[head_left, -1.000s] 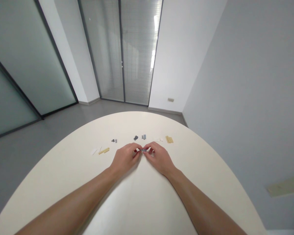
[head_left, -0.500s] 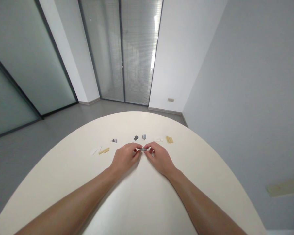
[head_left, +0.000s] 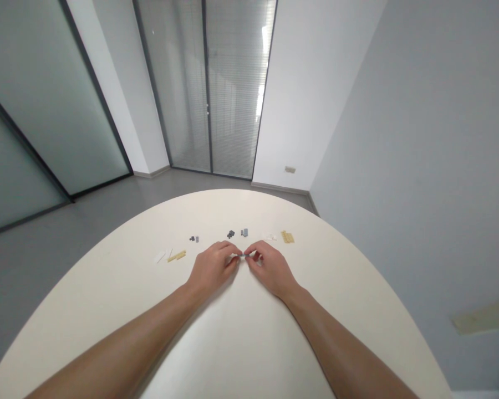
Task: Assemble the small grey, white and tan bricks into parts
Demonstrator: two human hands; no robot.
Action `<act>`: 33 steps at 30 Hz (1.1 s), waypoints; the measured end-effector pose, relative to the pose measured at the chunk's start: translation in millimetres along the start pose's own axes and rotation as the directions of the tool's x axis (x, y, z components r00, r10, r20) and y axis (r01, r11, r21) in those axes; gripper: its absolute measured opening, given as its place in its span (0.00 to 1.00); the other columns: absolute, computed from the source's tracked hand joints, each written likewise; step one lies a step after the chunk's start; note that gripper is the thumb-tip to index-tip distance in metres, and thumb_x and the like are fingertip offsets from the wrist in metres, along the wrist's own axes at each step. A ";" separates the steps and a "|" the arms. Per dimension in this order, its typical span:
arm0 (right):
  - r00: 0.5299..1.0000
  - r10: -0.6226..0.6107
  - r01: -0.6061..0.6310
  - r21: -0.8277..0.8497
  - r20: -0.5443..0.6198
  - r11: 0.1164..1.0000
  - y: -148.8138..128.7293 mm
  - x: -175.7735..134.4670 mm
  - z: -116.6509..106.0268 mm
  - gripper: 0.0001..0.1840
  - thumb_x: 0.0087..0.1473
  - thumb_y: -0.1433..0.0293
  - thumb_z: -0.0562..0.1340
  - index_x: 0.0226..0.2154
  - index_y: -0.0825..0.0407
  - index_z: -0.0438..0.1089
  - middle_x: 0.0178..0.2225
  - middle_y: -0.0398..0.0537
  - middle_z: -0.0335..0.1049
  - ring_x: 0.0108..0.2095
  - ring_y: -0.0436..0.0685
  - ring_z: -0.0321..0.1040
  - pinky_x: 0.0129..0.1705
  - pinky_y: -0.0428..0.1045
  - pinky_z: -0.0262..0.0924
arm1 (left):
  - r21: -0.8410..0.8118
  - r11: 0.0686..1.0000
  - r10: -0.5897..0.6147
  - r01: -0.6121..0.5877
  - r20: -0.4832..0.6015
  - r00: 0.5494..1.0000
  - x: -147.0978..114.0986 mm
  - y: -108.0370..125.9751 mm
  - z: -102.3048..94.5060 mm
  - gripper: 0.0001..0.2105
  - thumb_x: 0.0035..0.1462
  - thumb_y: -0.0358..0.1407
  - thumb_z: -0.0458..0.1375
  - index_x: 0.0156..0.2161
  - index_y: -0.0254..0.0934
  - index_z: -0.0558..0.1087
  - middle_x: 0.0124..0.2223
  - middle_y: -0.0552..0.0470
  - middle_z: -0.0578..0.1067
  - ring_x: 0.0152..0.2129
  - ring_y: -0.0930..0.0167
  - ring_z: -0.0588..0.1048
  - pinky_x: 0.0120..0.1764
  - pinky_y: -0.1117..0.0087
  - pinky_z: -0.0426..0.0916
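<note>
My left hand [head_left: 214,267] and my right hand [head_left: 271,268] meet over the middle of the table, thumb and forefinger pinched on each. Between their fingertips is a small, thin grey toy-brick piece [head_left: 244,255], mostly covered by the fingers. Its exact shape cannot be made out. Just beyond the hands lie a cluster of black pieces [head_left: 230,234] and some blue-grey pieces [head_left: 244,232]. White pieces [head_left: 270,237] and a group of tan pieces [head_left: 288,237] are past my right hand.
Left of my left hand lie long tan pieces [head_left: 177,256], a white flat piece [head_left: 160,256] and small dark and grey pieces [head_left: 194,239]. Everything rests on a round white table [head_left: 241,343]. Beyond it stand a glass partition [head_left: 228,111] and a grey wall [head_left: 432,166].
The fingertips have shifted slightly and closed further over the grey piece, so less of it shows. A red spot by my left fingers is no longer visible. The pieces on the table have stayed put.
</note>
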State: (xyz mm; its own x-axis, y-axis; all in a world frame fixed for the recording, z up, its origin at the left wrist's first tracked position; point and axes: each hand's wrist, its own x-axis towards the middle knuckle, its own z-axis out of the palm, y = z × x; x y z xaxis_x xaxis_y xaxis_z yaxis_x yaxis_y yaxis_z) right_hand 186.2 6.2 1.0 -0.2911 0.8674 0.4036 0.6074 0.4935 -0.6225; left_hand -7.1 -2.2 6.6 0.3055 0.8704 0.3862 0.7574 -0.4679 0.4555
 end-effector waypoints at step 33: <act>1.000 -0.004 0.004 -0.075 -0.003 0.997 -0.1 1.1 1.7 0.08 0.52 0.77 0.62 0.34 0.49 0.74 0.35 0.44 0.74 0.37 0.53 0.69 0.42 0.49 0.63 | 0.026 1.000 0.012 -0.013 0.035 0.999 1.0 -0.7 1.8 0.09 0.61 0.32 0.56 0.39 0.43 0.80 0.41 0.52 0.80 0.41 0.66 0.75 0.42 0.65 0.70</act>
State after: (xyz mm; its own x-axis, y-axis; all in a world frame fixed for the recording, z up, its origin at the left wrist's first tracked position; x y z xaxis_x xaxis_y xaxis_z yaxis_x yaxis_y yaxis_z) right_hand 184.6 7.2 0.3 -0.2918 0.8652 0.4079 0.6599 0.4908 -0.5690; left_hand -6.3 -0.7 5.3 0.3347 0.8693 0.3636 0.7683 -0.4752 0.4289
